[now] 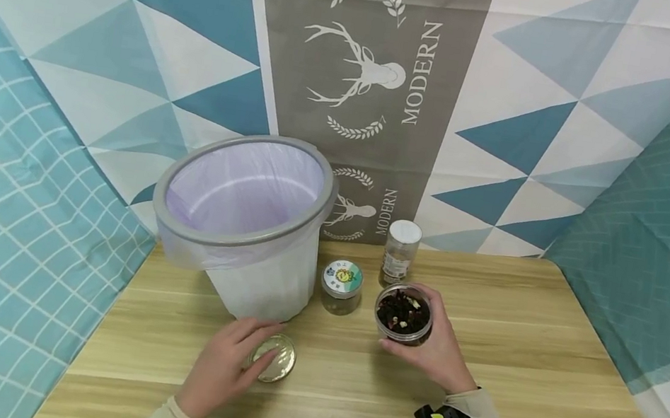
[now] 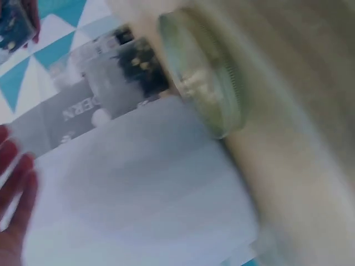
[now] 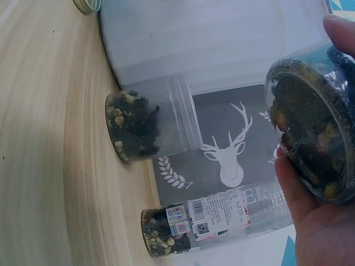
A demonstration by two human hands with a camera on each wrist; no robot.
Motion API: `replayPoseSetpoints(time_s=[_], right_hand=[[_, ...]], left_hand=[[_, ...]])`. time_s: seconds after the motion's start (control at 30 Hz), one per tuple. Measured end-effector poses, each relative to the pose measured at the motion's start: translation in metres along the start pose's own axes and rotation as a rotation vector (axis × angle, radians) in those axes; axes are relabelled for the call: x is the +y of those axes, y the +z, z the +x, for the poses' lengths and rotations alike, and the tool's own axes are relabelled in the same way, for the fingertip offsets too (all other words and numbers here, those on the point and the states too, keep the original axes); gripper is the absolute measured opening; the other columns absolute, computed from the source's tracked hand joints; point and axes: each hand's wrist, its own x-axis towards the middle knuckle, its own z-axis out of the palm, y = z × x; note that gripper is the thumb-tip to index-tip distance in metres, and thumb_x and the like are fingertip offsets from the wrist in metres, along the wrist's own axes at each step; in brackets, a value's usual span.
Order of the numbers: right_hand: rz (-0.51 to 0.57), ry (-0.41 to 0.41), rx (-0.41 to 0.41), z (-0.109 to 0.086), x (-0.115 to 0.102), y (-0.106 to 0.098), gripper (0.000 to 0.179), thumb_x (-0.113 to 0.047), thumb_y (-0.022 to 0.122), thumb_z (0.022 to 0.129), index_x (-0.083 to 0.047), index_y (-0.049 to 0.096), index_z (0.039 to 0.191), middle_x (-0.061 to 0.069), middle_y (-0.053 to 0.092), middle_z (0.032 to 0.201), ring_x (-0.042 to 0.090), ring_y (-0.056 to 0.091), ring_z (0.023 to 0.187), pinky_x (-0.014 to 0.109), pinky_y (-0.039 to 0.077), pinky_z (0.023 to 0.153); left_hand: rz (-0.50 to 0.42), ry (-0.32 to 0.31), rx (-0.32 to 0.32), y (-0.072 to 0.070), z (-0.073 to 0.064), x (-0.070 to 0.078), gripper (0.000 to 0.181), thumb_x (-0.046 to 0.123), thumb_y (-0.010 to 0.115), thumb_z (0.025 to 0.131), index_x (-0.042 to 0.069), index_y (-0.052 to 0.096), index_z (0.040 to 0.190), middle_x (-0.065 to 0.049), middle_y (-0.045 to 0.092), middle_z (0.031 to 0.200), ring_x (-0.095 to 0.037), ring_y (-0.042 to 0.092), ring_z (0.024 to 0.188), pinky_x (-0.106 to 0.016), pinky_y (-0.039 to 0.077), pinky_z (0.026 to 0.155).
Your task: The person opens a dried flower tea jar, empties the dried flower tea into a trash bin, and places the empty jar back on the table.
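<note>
My right hand (image 1: 435,337) grips a clear plastic jar (image 1: 404,313) round its side, lifted above the table and lidless. Dark dried flakes with pale bits fill it; the right wrist view shows its round base (image 3: 310,133). On the table lies a round gold-rimmed lid (image 1: 281,360). Over its left edge hovers my left hand (image 1: 229,365), fingers loosely extended and nothing in them. In the left wrist view the lid (image 2: 202,75) stands apart from those fingers (image 2: 22,188).
A grey-rimmed white bin (image 1: 273,286) with a lilac liner stands back left. Beside it are a short jar (image 1: 341,288) with a printed lid and a taller white-capped jar (image 1: 399,254), both partly filled with dark dried pieces. A patterned cloth (image 1: 514,120) hangs behind.
</note>
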Motion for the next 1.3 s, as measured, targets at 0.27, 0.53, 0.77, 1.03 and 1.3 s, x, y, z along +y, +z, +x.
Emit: replayPoseSetpoints(time_s=[0.27,0.53,0.77,1.03,1.3], right_hand=[[0.047,-0.001,0.0,0.007,-0.007,-0.001,0.097,-0.014,0.094,0.073,-0.012,0.038,0.152,0.008,0.053,0.147,0.02,0.051,0.134,0.053,0.042,0.113],[0.079,-0.054,0.008,0.033,-0.039,0.0,0.096,-0.012,0.092,0.075,-0.012,0.037,0.153,0.011,0.052,0.147,0.035,0.051,0.136,0.061,0.042,0.112],[0.092,-0.16,0.001,0.064,-0.071,-0.011,0.093,-0.008,0.09,0.076,-0.014,0.037,0.152,0.008,0.052,0.147,0.027,0.052,0.135,0.055,0.047,0.11],[0.095,-0.175,0.003,0.078,-0.08,-0.019,0.093,-0.009,0.09,0.075,-0.014,0.038,0.152,0.006,0.053,0.145,0.021,0.053,0.133,0.023,0.049,0.106],[0.066,-0.157,-0.002,0.082,-0.076,-0.019,0.093,-0.012,0.09,0.077,-0.011,0.037,0.153,0.01,0.053,0.145,0.028,0.054,0.133,0.052,0.048,0.109]], left_hand=[[0.062,0.068,0.639,-0.047,0.059,-0.002,0.046,0.03,0.064,0.102,-0.008,0.069,0.077,-0.02,0.061,0.077,-0.027,0.055,0.067,-0.014,0.049,0.076],[0.05,-0.32,0.709,-0.095,0.078,-0.037,0.039,0.023,0.068,0.093,-0.011,0.068,0.112,-0.008,0.06,0.101,-0.003,0.051,0.098,-0.013,0.04,0.087],[0.007,-0.722,0.506,-0.111,0.09,-0.07,0.054,0.022,0.065,0.098,0.011,0.048,0.148,0.017,0.044,0.124,0.005,0.048,0.091,-0.014,0.04,0.081],[-0.029,-0.953,0.185,-0.124,0.108,-0.078,0.062,0.037,0.056,0.102,0.006,0.043,0.155,-0.015,0.051,0.147,0.004,0.05,0.084,-0.01,0.042,0.065],[-0.133,-0.98,0.067,-0.124,0.119,-0.081,0.063,0.026,0.042,0.103,0.003,0.033,0.161,-0.03,0.049,0.149,-0.039,0.055,0.122,-0.044,0.054,0.09]])
